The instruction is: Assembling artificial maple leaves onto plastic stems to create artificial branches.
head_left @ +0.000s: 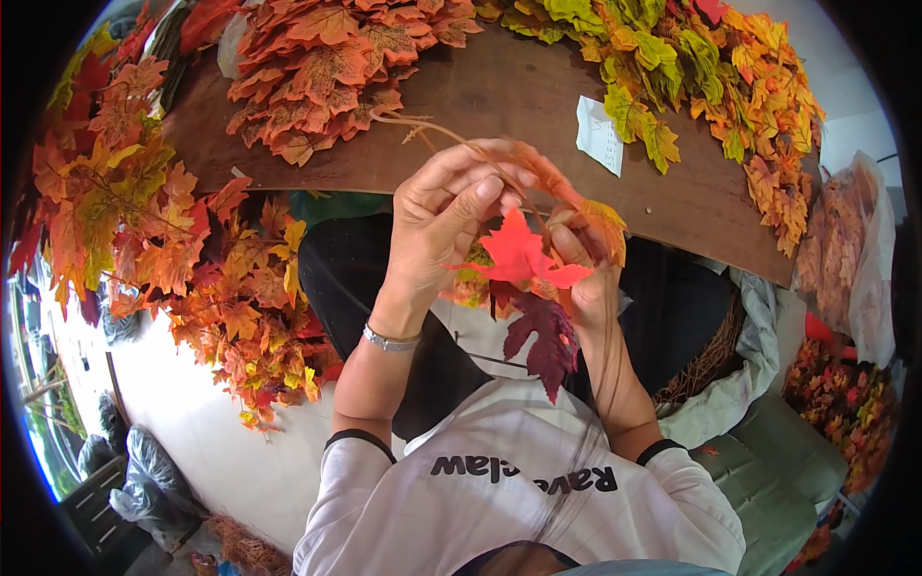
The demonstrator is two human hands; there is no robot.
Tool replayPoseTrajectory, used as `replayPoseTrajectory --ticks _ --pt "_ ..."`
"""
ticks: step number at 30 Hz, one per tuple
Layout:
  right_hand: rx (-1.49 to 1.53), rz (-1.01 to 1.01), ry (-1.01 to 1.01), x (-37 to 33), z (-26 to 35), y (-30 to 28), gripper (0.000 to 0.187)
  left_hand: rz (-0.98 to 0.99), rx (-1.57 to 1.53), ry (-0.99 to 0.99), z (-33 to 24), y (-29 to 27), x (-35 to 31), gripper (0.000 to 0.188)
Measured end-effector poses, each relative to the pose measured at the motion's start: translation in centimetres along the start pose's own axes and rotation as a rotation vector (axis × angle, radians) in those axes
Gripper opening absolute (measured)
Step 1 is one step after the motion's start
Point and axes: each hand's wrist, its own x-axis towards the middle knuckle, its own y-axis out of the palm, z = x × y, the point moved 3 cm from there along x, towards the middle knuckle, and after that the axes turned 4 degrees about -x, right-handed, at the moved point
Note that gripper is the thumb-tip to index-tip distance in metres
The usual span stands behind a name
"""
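Observation:
Both my hands are raised in front of me, level with the near edge of the table, around a spray of artificial maple leaves on a thin brown stem [413, 122]. My left hand [449, 204] pinches the stem between thumb and fingers. On the right, my right hand [588, 264] is closed on the same spray, its fingertips partly behind the leaves. A bright red leaf [519, 252] hangs between the hands, with a dark purple leaf [544, 344] below it. An orange-yellow leaf [607, 228] arches over my right fingers, blurred.
Piles of orange leaves [331, 72] and yellow-green leaves [658, 58] lie on the brown table [499, 91], beside a white paper slip [599, 136]. Leaf garlands [144, 226] hang at left. A vine bundle [706, 360] sits by my right leg, near a green chair [768, 480].

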Motion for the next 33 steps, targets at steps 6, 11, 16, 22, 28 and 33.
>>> replayPoseTrajectory --ticks 6,11,16,22,28,33 --pt "-0.231 -0.074 -0.129 -0.2 0.8 0.1 0.008 0.007 0.079 -0.014 -0.2 0.3 0.0 0.025" --pt "-0.42 -0.088 -0.172 -0.3 2.4 0.8 0.007 -0.043 -0.016 0.028 0.1 0.3 -0.4 0.026" --pt "-0.535 -0.12 -0.202 -0.3 3.3 1.1 0.005 -0.038 0.152 0.087 0.3 0.2 -0.1 0.023" --pt "0.341 -0.243 0.194 0.1 0.8 0.4 0.008 0.021 0.227 0.153 1.1 -0.2 -0.5 0.026" --pt "0.012 -0.153 -0.023 -0.1 1.1 0.3 0.008 0.039 0.154 0.126 0.4 0.8 -0.3 0.035" --pt "0.027 -0.13 0.018 0.4 0.6 0.3 0.008 0.055 0.342 0.195 0.3 0.7 -0.4 0.038"
